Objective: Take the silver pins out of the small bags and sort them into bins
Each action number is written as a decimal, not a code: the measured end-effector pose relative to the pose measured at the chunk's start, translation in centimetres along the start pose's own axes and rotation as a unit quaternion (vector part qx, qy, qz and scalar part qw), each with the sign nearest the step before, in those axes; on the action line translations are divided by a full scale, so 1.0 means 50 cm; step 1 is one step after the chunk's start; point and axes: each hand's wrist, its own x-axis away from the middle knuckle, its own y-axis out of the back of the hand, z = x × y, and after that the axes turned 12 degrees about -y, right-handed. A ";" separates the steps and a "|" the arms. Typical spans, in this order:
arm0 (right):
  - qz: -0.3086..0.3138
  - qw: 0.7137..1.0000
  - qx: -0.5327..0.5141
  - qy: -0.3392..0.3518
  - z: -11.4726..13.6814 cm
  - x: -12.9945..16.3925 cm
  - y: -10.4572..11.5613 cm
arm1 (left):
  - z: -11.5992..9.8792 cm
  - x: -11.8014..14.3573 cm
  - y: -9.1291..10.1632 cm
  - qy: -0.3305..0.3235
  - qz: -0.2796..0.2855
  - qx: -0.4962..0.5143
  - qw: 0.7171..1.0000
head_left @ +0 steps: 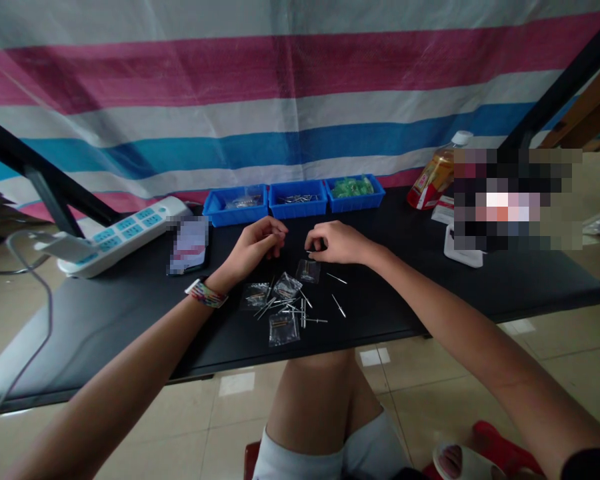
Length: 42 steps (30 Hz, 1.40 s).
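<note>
— What were the hands doing over the black matte surface (130,313)?

— The left hand (254,248) was curled nearly closed, fingertips pinched together; whatever it held was too small to make out. The right hand (336,242) was likewise curled, fingers pressed on something tiny and dark, which I couldn't identify.

— And the work pieces?

— Just below the hands lay four small clear plastic bags (283,329), some showing thin pins inside, so those looked filled. Around them were loose thin metal pins (339,305), perhaps ten, several crossing in a pile, two lying apart to the right. I judged the bagging partly done, with the loose ones left.

— Anything behind?

— Three blue plastic trays (298,199) in a row at the surface's back edge: one with clear bags, one with metal pins, one with green pieces. A white power strip (125,235) lay at the left.
</note>
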 end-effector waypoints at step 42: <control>-0.012 0.864 -0.498 -0.067 0.031 -0.014 -0.037 | -0.018 0.001 -0.013 -0.008 0.001 -0.022 1.000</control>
